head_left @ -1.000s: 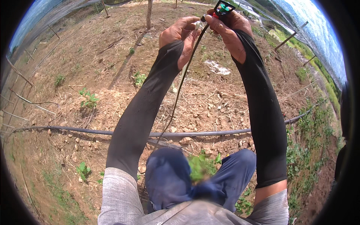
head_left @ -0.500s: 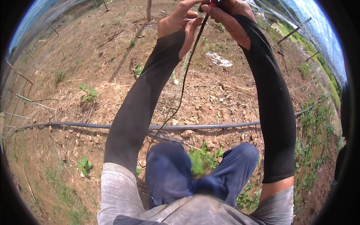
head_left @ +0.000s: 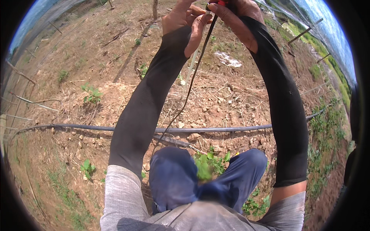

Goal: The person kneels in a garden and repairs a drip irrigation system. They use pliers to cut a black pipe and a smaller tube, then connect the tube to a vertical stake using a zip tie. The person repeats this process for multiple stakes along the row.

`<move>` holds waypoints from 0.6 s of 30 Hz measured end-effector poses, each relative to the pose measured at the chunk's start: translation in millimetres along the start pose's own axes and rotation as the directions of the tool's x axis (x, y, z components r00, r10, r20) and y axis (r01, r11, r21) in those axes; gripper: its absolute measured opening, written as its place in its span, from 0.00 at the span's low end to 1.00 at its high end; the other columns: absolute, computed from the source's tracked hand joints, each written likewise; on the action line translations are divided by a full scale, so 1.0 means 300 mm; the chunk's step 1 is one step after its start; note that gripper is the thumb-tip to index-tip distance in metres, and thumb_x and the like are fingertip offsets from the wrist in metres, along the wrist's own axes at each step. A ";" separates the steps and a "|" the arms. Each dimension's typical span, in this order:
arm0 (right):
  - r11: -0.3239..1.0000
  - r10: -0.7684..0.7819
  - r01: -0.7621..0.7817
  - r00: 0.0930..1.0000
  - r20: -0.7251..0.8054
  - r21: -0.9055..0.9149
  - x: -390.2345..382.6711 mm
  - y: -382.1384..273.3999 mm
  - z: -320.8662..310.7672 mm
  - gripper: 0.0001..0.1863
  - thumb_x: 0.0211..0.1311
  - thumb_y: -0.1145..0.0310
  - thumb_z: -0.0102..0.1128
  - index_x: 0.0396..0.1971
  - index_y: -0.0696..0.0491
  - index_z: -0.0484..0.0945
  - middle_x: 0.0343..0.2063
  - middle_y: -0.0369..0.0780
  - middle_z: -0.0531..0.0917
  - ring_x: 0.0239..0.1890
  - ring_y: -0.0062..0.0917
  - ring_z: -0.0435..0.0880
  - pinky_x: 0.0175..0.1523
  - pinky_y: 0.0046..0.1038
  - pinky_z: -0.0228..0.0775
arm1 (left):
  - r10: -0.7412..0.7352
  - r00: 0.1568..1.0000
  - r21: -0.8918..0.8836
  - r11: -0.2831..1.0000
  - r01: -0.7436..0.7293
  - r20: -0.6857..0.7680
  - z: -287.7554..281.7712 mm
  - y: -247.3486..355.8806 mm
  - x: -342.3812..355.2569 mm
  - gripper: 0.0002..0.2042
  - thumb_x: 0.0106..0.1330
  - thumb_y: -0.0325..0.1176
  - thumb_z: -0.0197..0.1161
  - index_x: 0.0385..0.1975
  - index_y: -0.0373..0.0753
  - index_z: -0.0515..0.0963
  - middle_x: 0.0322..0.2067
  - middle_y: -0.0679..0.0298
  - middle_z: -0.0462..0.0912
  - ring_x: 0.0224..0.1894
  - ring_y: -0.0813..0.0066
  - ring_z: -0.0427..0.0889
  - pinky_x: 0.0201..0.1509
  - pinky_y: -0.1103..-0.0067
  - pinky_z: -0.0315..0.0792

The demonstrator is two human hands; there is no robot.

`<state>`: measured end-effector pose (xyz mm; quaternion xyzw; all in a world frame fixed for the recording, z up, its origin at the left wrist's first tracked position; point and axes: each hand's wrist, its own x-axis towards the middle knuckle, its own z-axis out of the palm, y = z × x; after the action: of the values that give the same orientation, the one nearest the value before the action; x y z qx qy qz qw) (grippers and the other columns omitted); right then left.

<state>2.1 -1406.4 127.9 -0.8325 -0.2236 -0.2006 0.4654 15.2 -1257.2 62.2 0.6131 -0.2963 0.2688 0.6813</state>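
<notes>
Both my arms, in black sleeves, reach up to the top of the view. My left hand (head_left: 185,21) and my right hand (head_left: 235,17) meet there, fingers closed around the upper end of a thin black tube (head_left: 191,82). That tube hangs down between my arms toward my knees. A small red and dark piece (head_left: 216,3) shows at my right fingertips, partly cut off by the frame edge. A pale strip (head_left: 190,67) dangles beside the thin tube under my left hand.
A thick black irrigation hose (head_left: 216,129) lies across the dry, stony soil in front of my blue-trousered knees (head_left: 173,173). Small green weeds (head_left: 210,163) grow by my legs. A wooden post (head_left: 155,7) stands ahead, more stakes at the right.
Both hands have risen toward the top edge of the view, carrying the thin tube's end with them. The red and dark piece is now mostly out of frame.
</notes>
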 end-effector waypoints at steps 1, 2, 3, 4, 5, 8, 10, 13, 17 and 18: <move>1.000 -0.011 0.011 1.000 0.003 0.023 0.000 0.008 0.001 0.09 0.58 0.67 0.66 0.33 0.56 0.79 0.26 0.33 0.81 0.31 0.14 0.78 0.38 0.21 0.71 | 0.010 1.000 0.046 0.999 -0.010 0.001 -0.002 0.004 0.001 0.22 0.62 0.21 0.63 0.57 0.41 0.70 0.27 0.66 0.79 0.32 0.83 0.80 0.37 0.85 0.75; 0.999 -0.006 0.005 1.000 0.021 0.045 0.011 0.016 0.003 0.09 0.58 0.67 0.66 0.33 0.56 0.79 0.26 0.32 0.81 0.31 0.14 0.77 0.38 0.21 0.71 | 0.027 1.000 0.087 0.996 -0.027 -0.003 -0.008 0.007 0.008 0.23 0.62 0.21 0.63 0.58 0.41 0.69 0.27 0.67 0.79 0.32 0.83 0.80 0.37 0.85 0.74; 0.997 0.003 -0.006 0.999 0.044 0.071 0.022 0.020 0.014 0.08 0.58 0.67 0.66 0.33 0.55 0.79 0.26 0.32 0.80 0.31 0.14 0.77 0.37 0.21 0.71 | 0.037 0.999 0.131 0.991 -0.035 -0.007 -0.020 0.008 0.004 0.24 0.62 0.21 0.63 0.59 0.41 0.69 0.27 0.67 0.79 0.32 0.83 0.80 0.37 0.85 0.74; 0.995 0.012 -0.018 0.998 0.067 0.099 0.028 0.021 0.026 0.08 0.58 0.67 0.66 0.33 0.55 0.79 0.26 0.31 0.80 0.31 0.14 0.77 0.37 0.21 0.70 | 0.046 0.999 0.177 0.983 -0.043 -0.010 -0.032 0.006 -0.001 0.25 0.62 0.21 0.63 0.60 0.41 0.68 0.28 0.67 0.80 0.31 0.84 0.80 0.37 0.85 0.74; 0.993 0.078 -0.087 0.991 0.106 0.081 0.030 0.018 0.028 0.10 0.58 0.68 0.67 0.36 0.56 0.79 0.29 0.33 0.81 0.33 0.14 0.77 0.38 0.21 0.71 | 0.028 1.000 0.099 0.995 -0.027 -0.006 -0.044 -0.014 -0.005 0.29 0.63 0.21 0.62 0.64 0.41 0.63 0.28 0.67 0.80 0.32 0.83 0.80 0.38 0.85 0.74; 0.984 -0.028 0.013 0.996 0.084 0.178 -0.006 0.061 -0.018 0.17 0.58 0.66 0.68 0.45 0.57 0.76 0.33 0.35 0.81 0.35 0.15 0.78 0.40 0.21 0.73 | 0.051 0.998 -0.107 0.993 -0.055 -0.039 0.041 -0.031 -0.011 0.31 0.63 0.22 0.62 0.66 0.41 0.60 0.30 0.67 0.80 0.33 0.83 0.80 0.40 0.85 0.74; 0.991 -0.015 0.010 0.999 0.039 0.130 -0.095 0.139 -0.022 0.25 0.62 0.62 0.64 0.55 0.57 0.70 0.36 0.37 0.81 0.34 0.18 0.79 0.39 0.20 0.73 | -0.035 0.997 0.093 0.995 0.041 -0.073 0.033 -0.048 -0.081 0.29 0.64 0.27 0.63 0.65 0.39 0.59 0.32 0.63 0.80 0.32 0.81 0.79 0.39 0.83 0.74; 0.978 0.144 -0.118 0.978 -0.150 0.169 -0.332 0.179 0.074 0.19 0.67 0.56 0.56 0.47 0.56 0.76 0.27 0.32 0.79 0.28 0.14 0.76 0.32 0.17 0.68 | -0.210 0.977 0.258 0.946 0.195 0.035 -0.166 -0.135 -0.329 0.16 0.65 0.35 0.63 0.51 0.39 0.74 0.30 0.64 0.82 0.32 0.79 0.81 0.38 0.82 0.75; 0.885 0.465 -0.412 0.809 0.359 -0.219 -0.776 0.509 0.211 0.19 0.63 0.56 0.58 0.45 0.54 0.81 0.38 0.43 0.84 0.41 0.31 0.83 0.47 0.31 0.74 | -0.771 0.539 0.703 0.588 0.400 0.338 -0.339 -0.153 -0.907 0.13 0.64 0.42 0.62 0.42 0.42 0.79 0.27 0.59 0.83 0.29 0.69 0.82 0.37 0.75 0.75; 0.775 0.632 -0.504 0.635 0.444 -0.382 -0.899 0.546 0.250 0.18 0.60 0.57 0.60 0.44 0.52 0.81 0.41 0.47 0.84 0.45 0.37 0.83 0.50 0.36 0.74 | -0.771 0.477 0.749 0.592 0.296 0.421 -0.381 -0.200 -1.076 0.13 0.63 0.43 0.61 0.40 0.43 0.79 0.32 0.57 0.82 0.35 0.60 0.82 0.42 0.70 0.75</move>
<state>-117.8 -1468.1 -167.0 -0.9273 -0.0480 0.1809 0.3241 -152.3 -1150.7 -223.4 0.9035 -0.2169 -0.1583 0.3341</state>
